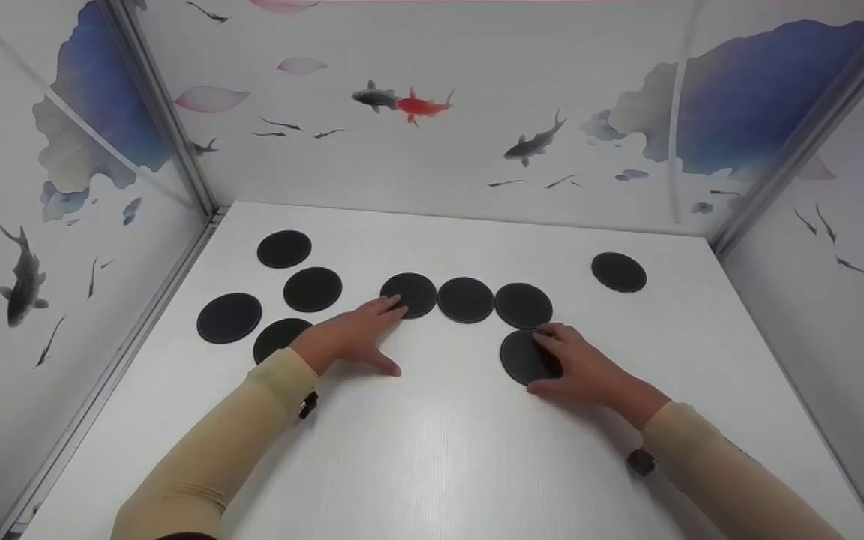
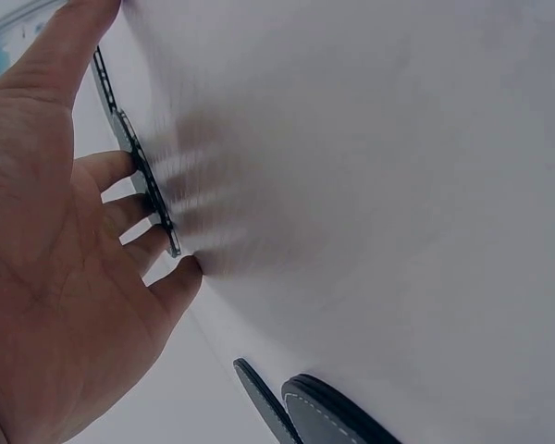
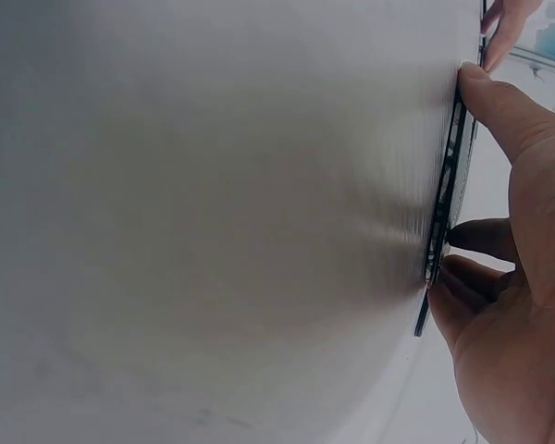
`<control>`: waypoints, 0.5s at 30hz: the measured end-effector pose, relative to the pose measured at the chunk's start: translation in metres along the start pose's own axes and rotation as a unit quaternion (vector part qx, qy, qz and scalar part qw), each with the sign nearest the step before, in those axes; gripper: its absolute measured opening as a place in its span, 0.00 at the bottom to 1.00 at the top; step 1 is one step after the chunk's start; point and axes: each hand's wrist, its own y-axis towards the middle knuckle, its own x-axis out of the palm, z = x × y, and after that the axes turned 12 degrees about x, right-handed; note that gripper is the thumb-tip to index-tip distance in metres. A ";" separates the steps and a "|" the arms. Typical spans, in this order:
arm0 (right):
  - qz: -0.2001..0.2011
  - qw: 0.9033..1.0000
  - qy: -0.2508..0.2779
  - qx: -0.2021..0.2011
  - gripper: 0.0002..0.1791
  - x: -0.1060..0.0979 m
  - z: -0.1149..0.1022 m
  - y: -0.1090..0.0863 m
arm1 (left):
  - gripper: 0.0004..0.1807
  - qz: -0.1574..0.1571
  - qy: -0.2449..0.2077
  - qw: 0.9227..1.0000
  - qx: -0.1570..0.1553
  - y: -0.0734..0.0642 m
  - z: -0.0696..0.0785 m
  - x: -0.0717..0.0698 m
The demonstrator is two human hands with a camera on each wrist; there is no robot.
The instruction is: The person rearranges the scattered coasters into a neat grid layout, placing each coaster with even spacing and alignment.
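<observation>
Three black round coasters with stitched edges lie side by side in a row: a left one (image 1: 418,298), a middle one (image 1: 466,300) and a right one (image 1: 523,304). My left hand (image 1: 349,334) rests its straight fingertips on the left coaster, thumb spread away on the table. Just below the right coaster, edge against edge, is a fourth coaster (image 1: 523,356). My right hand (image 1: 589,371) holds this one, thumb at its near edge and fingers at its far edge. In the right wrist view the held coaster (image 3: 444,194) appears edge-on, flat along the tabletop.
On the left of the white table (image 1: 417,465) lie several more coasters, among them a far one (image 1: 284,249) and one partly hidden behind the left wrist (image 1: 276,341). A lone coaster (image 1: 619,271) lies at the far right. Printed panels (image 1: 432,180) wall in the table's back and sides.
</observation>
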 end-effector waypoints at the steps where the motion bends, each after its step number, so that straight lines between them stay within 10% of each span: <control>1: 0.001 1.000 0.000 -0.001 0.56 0.000 0.000 0.000 | 0.65 0.000 -0.001 1.000 -0.001 0.000 0.000 0.000; 15: 0.011 1.000 0.002 -0.015 0.56 -0.001 0.004 0.002 | 0.64 0.004 -0.019 1.000 0.009 -0.002 0.003 -0.005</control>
